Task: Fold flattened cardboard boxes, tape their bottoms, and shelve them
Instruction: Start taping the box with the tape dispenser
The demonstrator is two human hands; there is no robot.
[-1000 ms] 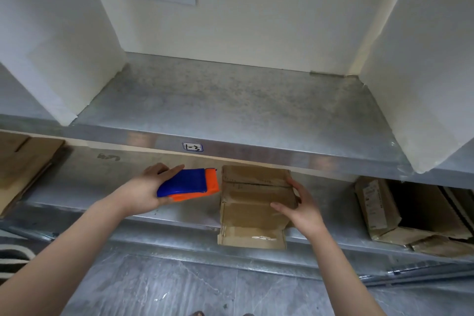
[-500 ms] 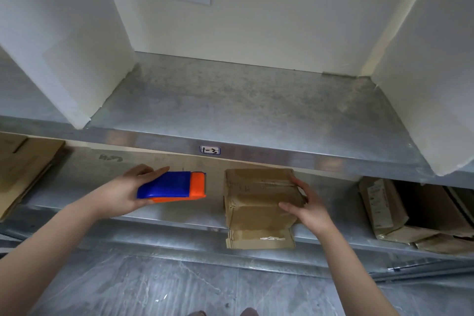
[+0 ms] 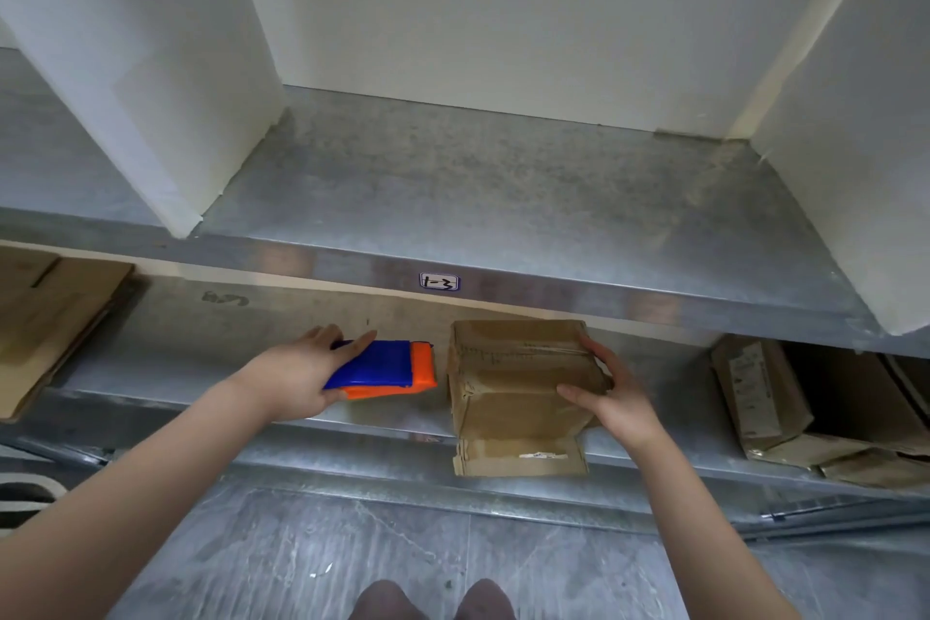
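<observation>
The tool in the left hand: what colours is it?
The tool is blue, with an orange end and underside; the head view shows it best.

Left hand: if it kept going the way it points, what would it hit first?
Likely the cardboard box, met first by the blue-and-orange tape dispenser that the left hand grips; depth is unclear, so it could pass behind it.
</observation>
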